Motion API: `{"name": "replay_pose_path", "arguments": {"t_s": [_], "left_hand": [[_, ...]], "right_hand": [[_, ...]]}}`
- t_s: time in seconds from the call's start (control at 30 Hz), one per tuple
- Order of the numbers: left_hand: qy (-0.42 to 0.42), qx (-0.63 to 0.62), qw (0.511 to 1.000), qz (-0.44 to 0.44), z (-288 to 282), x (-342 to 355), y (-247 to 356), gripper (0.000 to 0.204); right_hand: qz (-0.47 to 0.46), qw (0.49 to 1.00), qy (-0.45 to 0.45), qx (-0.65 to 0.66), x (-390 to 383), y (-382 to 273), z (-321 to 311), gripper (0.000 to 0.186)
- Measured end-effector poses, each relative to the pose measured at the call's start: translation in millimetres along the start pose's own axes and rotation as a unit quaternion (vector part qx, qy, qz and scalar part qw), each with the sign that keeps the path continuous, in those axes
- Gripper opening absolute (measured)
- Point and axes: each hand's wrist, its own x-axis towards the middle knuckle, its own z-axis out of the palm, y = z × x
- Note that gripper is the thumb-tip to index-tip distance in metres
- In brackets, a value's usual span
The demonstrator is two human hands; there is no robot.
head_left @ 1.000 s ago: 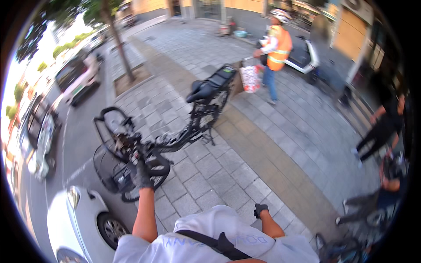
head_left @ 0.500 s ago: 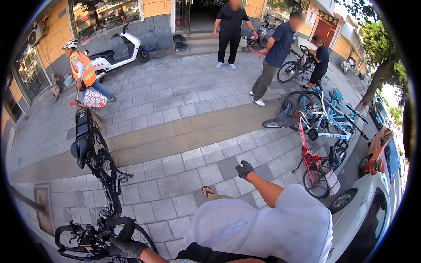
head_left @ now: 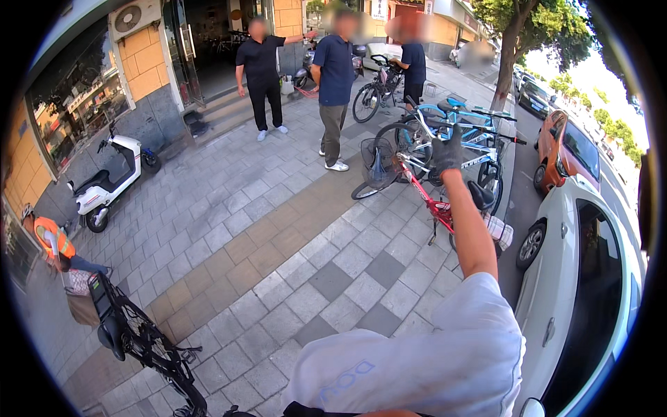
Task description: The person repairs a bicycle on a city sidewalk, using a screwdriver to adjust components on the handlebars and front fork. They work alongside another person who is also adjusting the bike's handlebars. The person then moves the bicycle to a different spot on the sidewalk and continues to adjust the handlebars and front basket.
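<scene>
The black electric bike (head_left: 156, 356) stood on the paving at the lower left, its front end running out of the bottom edge. The left hand was out of view, so whether it gripped the handlebar could not be told. The bike might have toppled if nothing steadied its front; no firm support showed there.

The gloved right hand (head_left: 447, 154) was raised at arm's length before the red bicycle (head_left: 439, 207) and the blue bicycle (head_left: 478, 137). How its fingers stood, and whether it touched either, was hard to judge against the clutter; these frames overlapped, so a careless knock could have tipped one into another.

The white car (head_left: 556, 288) was close by on the right, at risk of a scrape from a falling bicycle. Farther out were the white scooter (head_left: 96, 200), a worker in an orange vest (head_left: 54, 240) and a person in black (head_left: 262, 69).
</scene>
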Motion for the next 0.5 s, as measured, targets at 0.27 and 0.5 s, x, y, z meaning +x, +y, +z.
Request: {"name": "replay_pose_path", "arguments": {"t_s": [0.27,0.5], "left_hand": [[-0.066,0.019,0.998,-0.007,54,-62,-21,0.05],[-0.084,0.047,0.995,-0.003,77,-98,-39,0.047]], "right_hand": [[-0.028,0.986,0.151,-0.066,224,-5,-94,0.093],[0.005,0.999,0.036,-0.032,229,39,-65,0.092]]}}
